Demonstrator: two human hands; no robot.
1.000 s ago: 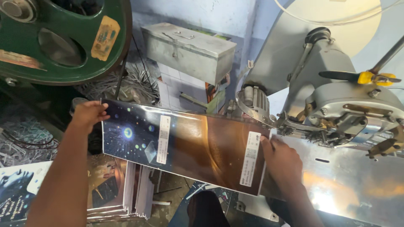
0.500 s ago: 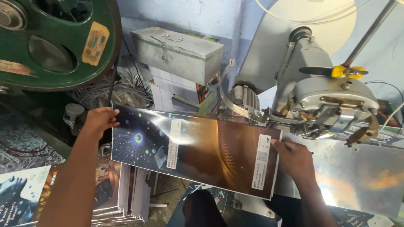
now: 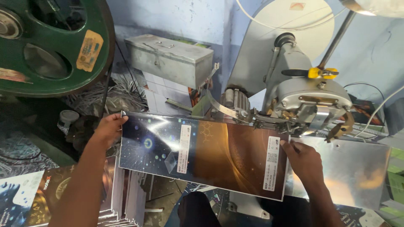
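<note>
since the earlier frames the glossy printed sheet [image 3: 202, 157] has slid toward three o'clock, so its right edge now sits closer under the grey machine head [image 3: 309, 103], and both hands have travelled with it. the sheet also lies flatter and more level across the view than it did a second ago.

the left hand [image 3: 107, 130] holds the sheet's left edge at about nine o'clock, thumb on top and fingers curled under the corner, clamped on it. the right hand [image 3: 305, 162] rests at the sheet's right edge at about three o'clock, fingers together and pressing down on it; whether any fingers wrap beneath cannot be told. the sheet spans between the two hands, dark blue with starry dots on its left half, brown-orange on its right, with two narrow white labels [image 3: 184, 143].

a shiny metal plate [image 3: 353, 168] lies under and beyond the right hand, serving as the counter of the machine. at twelve o'clock from the sheet stands a grey metal box [image 3: 170, 59] with a handle. a large green wheel [image 3: 50, 46] fills ten o'clock. a yellow-tipped lever [image 3: 322, 72] sticks out above the machine head. stacks of printed sheets [image 3: 29, 197] lie at seven o'clock, below the left forearm.
</note>
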